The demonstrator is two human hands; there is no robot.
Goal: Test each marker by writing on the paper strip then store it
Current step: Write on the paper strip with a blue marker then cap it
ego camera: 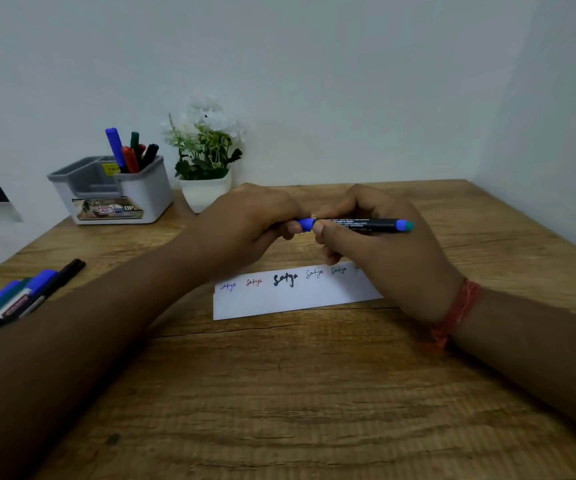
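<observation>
Head view, both hands (314,230) gripping slim black marker (366,225), blue cap (306,224), over white paper strip (297,299), grainy wood table (279,393).

Five markers (130,154) stand in the far-left organizer (141,192), three markers (20,299) lie near left, and one marker (362,224) sits in two hands. One paper strip (290,299) bears five clear words; one potted plant (205,157).

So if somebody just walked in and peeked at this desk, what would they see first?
First, the two hands in the middle: the left hand grips the blue cap of a marker while the right hand holds its black barrel, just above the paper strip with the same word written along it in different colours. Next, the grey organiser at the back left with markers sticking up, beside a white-flowered plant.
</observation>
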